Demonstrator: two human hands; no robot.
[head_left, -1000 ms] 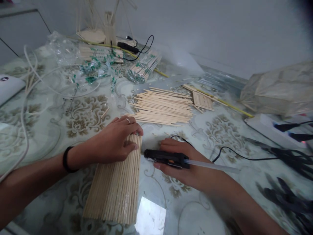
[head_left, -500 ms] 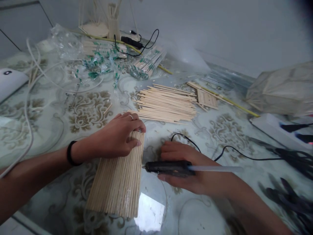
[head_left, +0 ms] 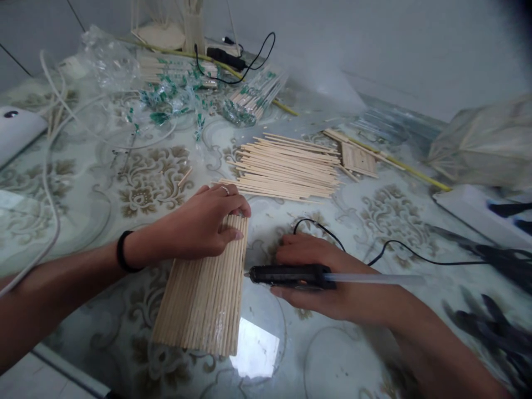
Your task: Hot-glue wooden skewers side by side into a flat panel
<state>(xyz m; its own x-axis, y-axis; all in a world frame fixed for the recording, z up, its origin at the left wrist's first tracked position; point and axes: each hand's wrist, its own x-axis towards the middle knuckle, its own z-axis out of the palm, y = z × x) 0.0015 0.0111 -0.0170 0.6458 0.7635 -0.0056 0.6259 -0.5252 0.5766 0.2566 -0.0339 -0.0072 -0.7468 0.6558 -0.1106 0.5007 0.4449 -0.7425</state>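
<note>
My left hand point(head_left: 208, 221), with a ring and a black wristband, grips the far end of a panel of wooden sticks point(head_left: 203, 305) laid side by side. Its thumb and fingers close over the panel's far right corner. In my right hand point(head_left: 316, 255) is a black hot glue gun point(head_left: 291, 275), a clear glue stick point(head_left: 374, 279) jutting from its back. The gun's nozzle points left, at or very near the panel's right edge; whether it touches I cannot tell. Beyond my hands lies a pile of loose wooden sticks point(head_left: 291, 169).
Packaged sticks point(head_left: 253, 97) and crumpled plastic wrappers point(head_left: 166, 102) lie at the back. A small wooden panel point(head_left: 358, 159) sits right of the pile. At the right are a white power strip point(head_left: 474, 213), scissors point(head_left: 490, 255) and dark tools point(head_left: 494, 332). A white cable point(head_left: 47, 183) crosses the left.
The whole view has shifted slightly, with things appearing a little higher and farther right. Both hands keep their holds, and the nozzle stays by the panel's right edge.
</note>
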